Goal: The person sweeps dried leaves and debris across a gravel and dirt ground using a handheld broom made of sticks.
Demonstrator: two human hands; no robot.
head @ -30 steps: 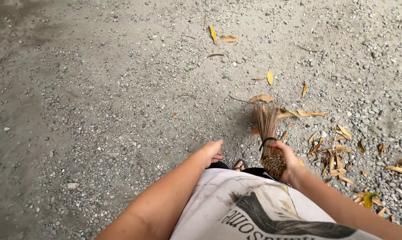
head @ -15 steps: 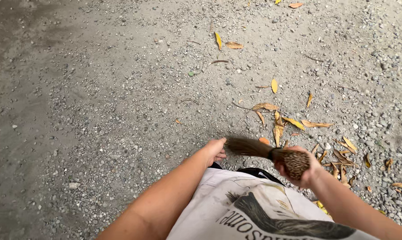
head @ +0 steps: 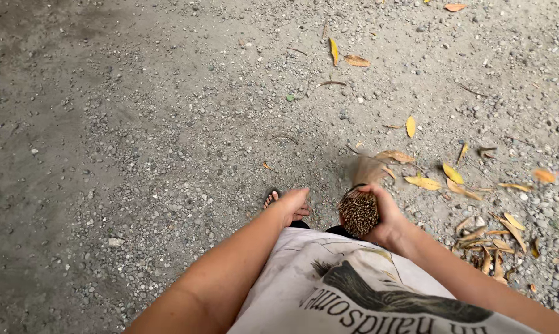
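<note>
Stick broom (head: 359,207) in right hand (head: 384,216) has swung from pointing left, half a sec ago, back toward ground ahead; bristles blurred. Bundle end now faces camera. Dry leaves (head: 424,182) have scattered further right. A sandalled foot (head: 271,198) now shows beside left hand (head: 293,204).

Grey gravel ground (head: 137,124); scattered dry yellow leaves (head: 424,182); sandalled foot (head: 271,198)
</note>
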